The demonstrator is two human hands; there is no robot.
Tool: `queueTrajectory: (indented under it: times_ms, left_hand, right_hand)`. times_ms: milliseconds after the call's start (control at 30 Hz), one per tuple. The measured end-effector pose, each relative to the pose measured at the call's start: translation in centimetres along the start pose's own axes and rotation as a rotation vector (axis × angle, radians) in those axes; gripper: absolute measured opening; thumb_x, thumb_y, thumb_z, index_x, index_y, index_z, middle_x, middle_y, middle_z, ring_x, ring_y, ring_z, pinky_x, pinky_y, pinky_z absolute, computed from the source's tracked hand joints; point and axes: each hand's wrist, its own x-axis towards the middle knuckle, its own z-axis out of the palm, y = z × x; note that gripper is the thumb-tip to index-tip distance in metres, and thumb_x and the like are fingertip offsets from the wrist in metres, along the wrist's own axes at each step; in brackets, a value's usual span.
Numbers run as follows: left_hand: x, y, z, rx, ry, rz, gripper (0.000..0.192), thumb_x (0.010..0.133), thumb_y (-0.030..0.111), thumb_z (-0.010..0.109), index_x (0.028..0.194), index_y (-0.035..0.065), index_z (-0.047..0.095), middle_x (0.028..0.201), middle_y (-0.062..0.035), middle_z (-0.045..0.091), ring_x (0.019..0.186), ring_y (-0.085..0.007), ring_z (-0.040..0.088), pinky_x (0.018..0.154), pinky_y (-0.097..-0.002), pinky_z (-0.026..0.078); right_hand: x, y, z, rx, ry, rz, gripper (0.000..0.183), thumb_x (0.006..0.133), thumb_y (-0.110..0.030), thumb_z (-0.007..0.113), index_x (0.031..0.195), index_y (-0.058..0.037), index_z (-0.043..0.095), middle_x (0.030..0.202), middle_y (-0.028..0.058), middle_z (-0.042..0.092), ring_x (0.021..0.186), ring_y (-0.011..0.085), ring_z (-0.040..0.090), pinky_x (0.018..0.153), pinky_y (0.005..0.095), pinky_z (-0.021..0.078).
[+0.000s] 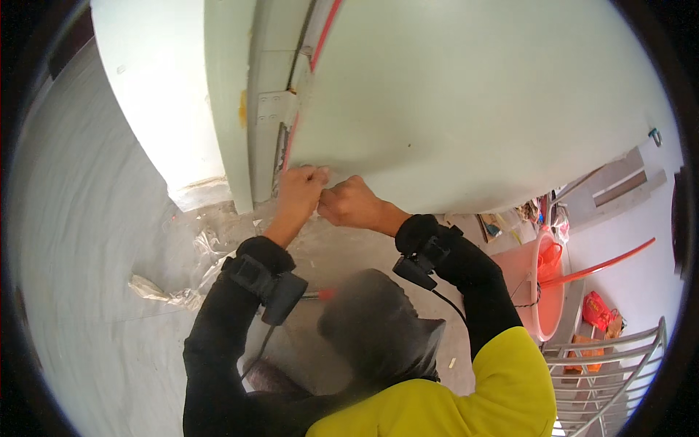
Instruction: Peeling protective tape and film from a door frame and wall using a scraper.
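A pale green door panel (464, 98) stands ajar in front of me. A red strip (326, 35) runs along its hinge-side edge. My left hand (299, 191) is at the lower part of that edge, its fingers curled. Close against it, my right hand (352, 203) is bent into a loose fist with thumb and finger together. Whatever lies between the fingertips is too small or hidden to make out. A metal hinge plate (273, 106) with screws sits on the door frame (232, 109), above my left hand.
Crumpled clear plastic film (180, 295) lies on the grey floor (98, 235) at left. To the right stands a pink plastic bucket (538, 284) with a red tube (606, 263) sticking out. Behind it are a metal rack (606, 360) and a red bag (596, 311).
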Motion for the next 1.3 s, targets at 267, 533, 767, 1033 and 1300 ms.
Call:
queueTrajectory:
  times_ms: [267, 533, 767, 1033, 1300]
  left_hand:
    - [-2.7, -2.4, -1.7, 0.111, -0.044, 0.054, 0.027, 0.071, 0.022, 0.049, 0.063, -0.0041, 0.050, 0.048, -0.0144, 0.040, 0.044, -0.0170, 0.038, 0.045, -0.0321, 0.032]
    - [-4.1, -5.5, -0.6, 0.205, -0.131, -0.017, 0.025, 0.071, 0.020, 0.046, 0.061, -0.0029, 0.048, 0.049, -0.0141, 0.040, 0.048, -0.0204, 0.037, 0.051, -0.0332, 0.032]
    - [-7.4, -4.4, -3.8, -0.087, -0.162, -0.305, 0.028, 0.073, 0.016, 0.046, 0.049, 0.0017, 0.044, 0.041, 0.0006, 0.037, 0.035, -0.0087, 0.034, 0.033, -0.0254, 0.027]
    - [-10.6, -8.2, -2.2, 0.217, -0.523, -0.038, 0.021, 0.069, 0.017, 0.048, 0.062, -0.0035, 0.050, 0.047, -0.0116, 0.043, 0.045, -0.0168, 0.041, 0.047, -0.0313, 0.035]
    - [-16.2, -13.4, -1.4, 0.432, -0.772, 0.165, 0.021, 0.067, 0.018, 0.045, 0.063, -0.0007, 0.052, 0.058, -0.0162, 0.051, 0.056, -0.0250, 0.052, 0.052, -0.0353, 0.040]
  right_hand:
    - [-4.5, -2.7, 4.0, 0.316, -0.148, 0.037, 0.019, 0.066, -0.016, 0.051, 0.054, -0.0033, 0.046, 0.043, 0.0071, 0.043, 0.040, 0.0211, 0.047, 0.042, 0.0332, 0.0385]
    - [-1.5, -1.5, 3.4, 1.955, 0.252, 1.325, 0.024, 0.075, -0.031, 0.047, 0.071, -0.0079, 0.052, 0.060, 0.0020, 0.045, 0.060, 0.0139, 0.047, 0.056, 0.0290, 0.0406]
    - [-2.0, -3.8, 7.6, 1.810, 0.114, 1.113, 0.029, 0.076, -0.029, 0.049, 0.060, -0.0052, 0.050, 0.056, 0.0045, 0.050, 0.048, 0.0127, 0.047, 0.042, 0.0267, 0.0392]
    - [-7.9, -5.9, 9.2, 1.386, -0.316, 0.905, 0.028, 0.079, -0.025, 0.044, 0.064, -0.0029, 0.052, 0.056, 0.0061, 0.049, 0.050, 0.0113, 0.049, 0.049, 0.0247, 0.0402]
    - [-14.0, -8.9, 13.9, 0.694, -0.328, 0.127, 0.025, 0.076, -0.023, 0.043, 0.069, -0.0028, 0.055, 0.055, 0.0038, 0.053, 0.047, 0.0125, 0.047, 0.047, 0.0251, 0.0376]
